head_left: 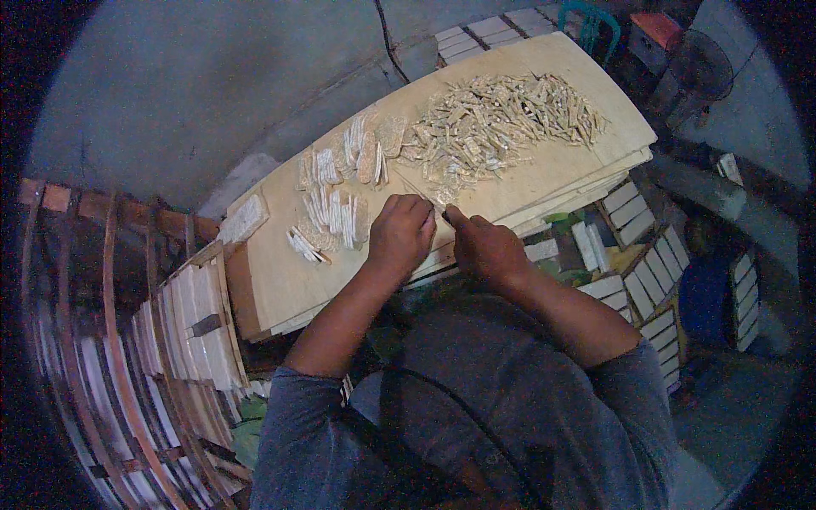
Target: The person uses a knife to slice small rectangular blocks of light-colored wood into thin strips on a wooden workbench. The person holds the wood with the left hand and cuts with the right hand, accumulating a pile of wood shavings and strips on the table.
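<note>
My left hand (401, 235) has its fingers bent and pressed together at the board's near edge; what it holds, if anything, is hidden. Close beside it, my right hand (488, 248) grips a small dark tool (450, 215), apparently a knife, its shape unclear. Just beyond my fingers lie pale, speckled cut pieces (446, 195). A large heap of narrow strips (523, 119) covers the right part of the pale wooden board (595, 170). On its left part stand rows of thin textured slices (336, 217), with a flat slab (244, 219) at the far left end.
Wooden slatted racks (110, 255) with white slabs fill the left side. Trays of white blocks (654, 272) sit below the board on the right, beside a blue container (705, 297). At the back right are a teal chair (599, 30), a red-topped box (654, 30) and a fan (697, 72).
</note>
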The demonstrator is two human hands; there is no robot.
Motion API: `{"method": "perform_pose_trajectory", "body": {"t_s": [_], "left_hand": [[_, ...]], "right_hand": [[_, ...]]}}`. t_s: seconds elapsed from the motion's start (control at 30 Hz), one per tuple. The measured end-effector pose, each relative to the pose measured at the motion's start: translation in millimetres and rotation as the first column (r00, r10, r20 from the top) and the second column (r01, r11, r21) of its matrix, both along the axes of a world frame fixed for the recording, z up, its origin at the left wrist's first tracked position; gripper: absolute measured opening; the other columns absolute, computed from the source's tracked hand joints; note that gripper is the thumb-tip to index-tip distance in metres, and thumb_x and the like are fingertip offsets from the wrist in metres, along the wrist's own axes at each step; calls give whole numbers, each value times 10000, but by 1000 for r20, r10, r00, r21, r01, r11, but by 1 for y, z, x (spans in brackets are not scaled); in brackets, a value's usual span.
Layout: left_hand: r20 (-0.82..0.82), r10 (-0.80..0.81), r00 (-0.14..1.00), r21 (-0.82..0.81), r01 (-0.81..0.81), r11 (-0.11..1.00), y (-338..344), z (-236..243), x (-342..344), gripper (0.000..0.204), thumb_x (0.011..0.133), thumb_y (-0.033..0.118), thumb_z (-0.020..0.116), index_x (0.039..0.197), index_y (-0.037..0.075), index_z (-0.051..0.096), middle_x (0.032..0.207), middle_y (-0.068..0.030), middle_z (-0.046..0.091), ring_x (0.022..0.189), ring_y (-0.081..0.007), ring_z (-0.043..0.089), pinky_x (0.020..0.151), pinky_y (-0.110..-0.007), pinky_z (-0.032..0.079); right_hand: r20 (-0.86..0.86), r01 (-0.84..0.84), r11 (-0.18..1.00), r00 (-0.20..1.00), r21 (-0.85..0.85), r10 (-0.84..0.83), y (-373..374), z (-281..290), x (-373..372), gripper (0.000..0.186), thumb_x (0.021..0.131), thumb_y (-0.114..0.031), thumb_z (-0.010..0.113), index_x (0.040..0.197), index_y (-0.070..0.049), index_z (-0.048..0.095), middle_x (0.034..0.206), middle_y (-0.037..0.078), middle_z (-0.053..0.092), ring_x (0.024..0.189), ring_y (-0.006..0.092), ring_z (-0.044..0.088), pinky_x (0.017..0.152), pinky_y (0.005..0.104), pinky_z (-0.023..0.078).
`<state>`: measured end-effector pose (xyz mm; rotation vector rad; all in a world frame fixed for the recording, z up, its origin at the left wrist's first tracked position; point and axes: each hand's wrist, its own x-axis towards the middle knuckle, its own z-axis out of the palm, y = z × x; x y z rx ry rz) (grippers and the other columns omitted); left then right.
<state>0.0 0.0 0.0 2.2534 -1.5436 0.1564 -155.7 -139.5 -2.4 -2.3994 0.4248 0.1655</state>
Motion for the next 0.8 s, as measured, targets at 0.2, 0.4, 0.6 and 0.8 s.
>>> {"method": "perform_pose_trajectory", "body": {"t_s": [0.2, 0.4, 0.6, 0.8], "left_hand": [[-18, -34, 999, -87, 32, 996, -4, -19, -8, 145, 880, 111, 721, 1017, 64, 706, 1015, -113, 675, 994, -344, 649, 830, -463, 568], [2, -19, 1000, -46, 20, 999, -3, -18, 1, 121, 881, 114, 712, 989, 59, 701, 1005, -114, 676, 975, -344, 651, 818, -461, 570], [-8, -29, 1000, -64, 28, 998, 2, -6, 2, 118, 888, 127, 709, 976, 48, 708, 1002, -128, 692, 978, -354, 651, 843, -467, 562], [-9, -15, 1000, -65, 14, 998, 2, -19, 0, 131, 891, 129, 716, 992, 45, 722, 1010, -139, 707, 989, -365, 654, 864, -473, 554]], "right_hand": [[30, 71, 997, 997, 26, -71, -4, -55, -77, 626, 996, -198, 611, 1593, -162, 425, 1171, 256, 697, 991, 479, 708, 847, 529, 583], [205, 63, 995, 976, 84, -79, -8, -27, -55, 650, 939, -168, 657, 1564, -157, 482, 1122, 249, 703, 958, 466, 710, 835, 521, 585], [81, 61, 998, 995, -15, -60, 6, -18, -8, 666, 940, -161, 639, 1580, -172, 454, 1135, 231, 709, 955, 457, 715, 824, 532, 588], [62, 60, 997, 996, 55, -63, -3, -42, -77, 735, 932, -162, 651, 1613, -158, 372, 1128, 245, 707, 976, 468, 712, 843, 554, 580]]}}
